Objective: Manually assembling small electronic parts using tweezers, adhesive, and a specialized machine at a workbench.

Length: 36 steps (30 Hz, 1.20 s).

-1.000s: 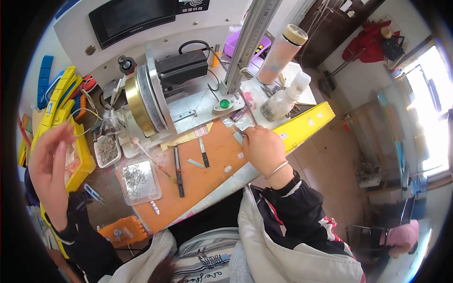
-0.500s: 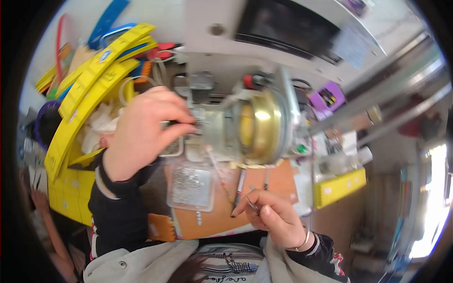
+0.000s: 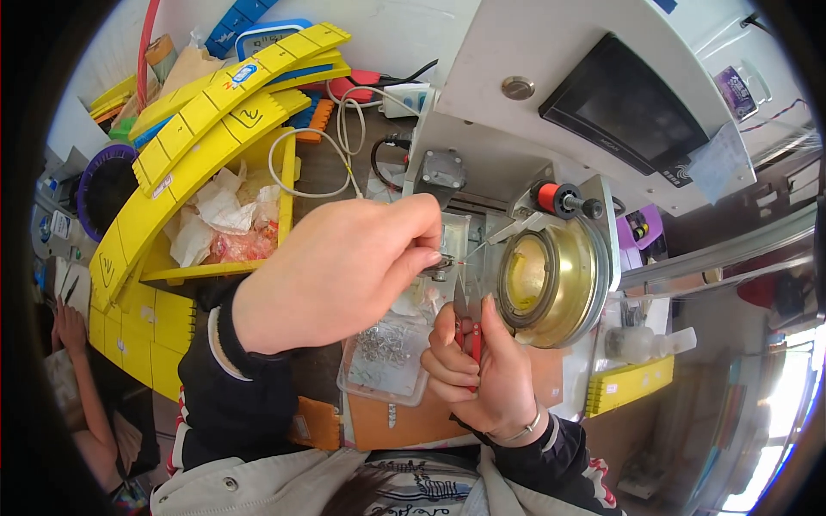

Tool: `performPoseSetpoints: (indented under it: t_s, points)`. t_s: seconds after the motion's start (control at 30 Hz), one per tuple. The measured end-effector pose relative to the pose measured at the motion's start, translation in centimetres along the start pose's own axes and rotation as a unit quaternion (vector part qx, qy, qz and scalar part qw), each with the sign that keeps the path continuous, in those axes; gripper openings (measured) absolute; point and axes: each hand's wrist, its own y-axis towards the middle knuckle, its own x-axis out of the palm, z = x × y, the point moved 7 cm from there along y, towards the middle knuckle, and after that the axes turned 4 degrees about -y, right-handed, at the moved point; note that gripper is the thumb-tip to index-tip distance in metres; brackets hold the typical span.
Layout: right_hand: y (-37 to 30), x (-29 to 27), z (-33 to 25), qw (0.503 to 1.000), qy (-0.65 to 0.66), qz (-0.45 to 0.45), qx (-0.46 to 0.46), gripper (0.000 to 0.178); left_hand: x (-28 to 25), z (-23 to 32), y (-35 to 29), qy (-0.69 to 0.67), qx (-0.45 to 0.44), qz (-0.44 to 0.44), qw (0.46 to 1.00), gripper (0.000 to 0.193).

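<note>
Scissors [image 3: 462,307] in right hand [image 3: 492,389], lettering [image 3: 675,178] on monitor [image 3: 621,110]

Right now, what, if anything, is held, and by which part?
Right hand: red-handled tool, by its handles. Left hand: at a small metal piece; whether held, I can't tell.

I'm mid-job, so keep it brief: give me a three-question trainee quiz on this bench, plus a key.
1. Which hand holds the metal hand tool with red handles?
2. True or false: the yellow open-topped bin stands to the right of the round brass-coloured drum.
3. What lies in the clear square plastic box?
A) Wooden beads
B) Small silvery metal pieces
C) Coiled blue rope

Key:
1. The right hand.
2. False; it stands to the left.
3. B.
</note>
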Motion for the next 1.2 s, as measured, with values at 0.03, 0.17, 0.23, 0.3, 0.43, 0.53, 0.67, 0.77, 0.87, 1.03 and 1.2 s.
performPoseSetpoints:
  t_s: [0.03, 0.17, 0.23, 0.3, 0.43, 0.53, 0.67, 0.77, 0.87, 1.03, 1.2]
  points:
    - [0.1, -0.1, 0.0, 1.0, -0.002, 0.003, 0.002, 0.05, 0.3, 0.1, 0.1, 0.0, -0.001, -0.001, 1.0, 0.011]
    - [0.6, -0.1, 0.0, 1.0, 0.006, 0.016, 0.005, 0.05, 0.6, 0.2, 0.3, -0.059, -0.003, 0.019, 0.998, 0.007]
    - [0.8, -0.1, 0.0, 1.0, 0.012, 0.011, 0.005, 0.049, 0.7, 0.3, 0.3, -0.066, -0.011, 0.018, 0.998, 0.007]
    - [0.8, -0.3, 0.0, 1.0, 0.021, 0.022, 0.008, 0.049, 0.9, 0.5, 0.3, -0.098, -0.009, 0.009, 0.995, 0.007]
    - [0.8, -0.4, 0.0, 0.999, 0.03, 0.04, 0.008, 0.048, 0.7, 0.5, 0.2, -0.106, -0.013, 0.013, 0.994, 0.007]
    - [0.8, -0.4, 0.1, 0.998, 0.031, 0.055, 0.007, 0.047, 0.8, 0.4, 0.1, -0.131, -0.019, 0.008, 0.991, 0.006]
    - [0.8, -0.4, 0.2, 0.996, 0.017, 0.084, 0.01, 0.044, 0.7, 0.5, 0.1, -0.119, -0.015, 0.005, 0.993, 0.006]
    - [0.8, -0.4, 0.3, 0.996, 0.014, 0.089, 0.011, 0.042, 0.4, 0.7, -0.1, -0.117, -0.029, -0.002, 0.993, 0.007]
    - [0.8, -0.3, 0.2, 0.996, -0.003, 0.092, 0.004, 0.042, -1.3, 1.9, -1.0, -0.143, -0.053, 0.009, 0.988, 0.007]
    - [0.5, -0.9, 0.0, 0.993, -0.047, 0.112, -0.006, 0.043, -2.9, 2.2, -1.3, -0.205, -0.052, 0.077, 0.974, 0.005]
    - [-5.8, -0.2, -0.1, 0.976, -0.212, -0.05, 0.016, 0.051, -5.4, 3.8, -3.0, -0.209, 0.029, 0.203, 0.956, 0.009]
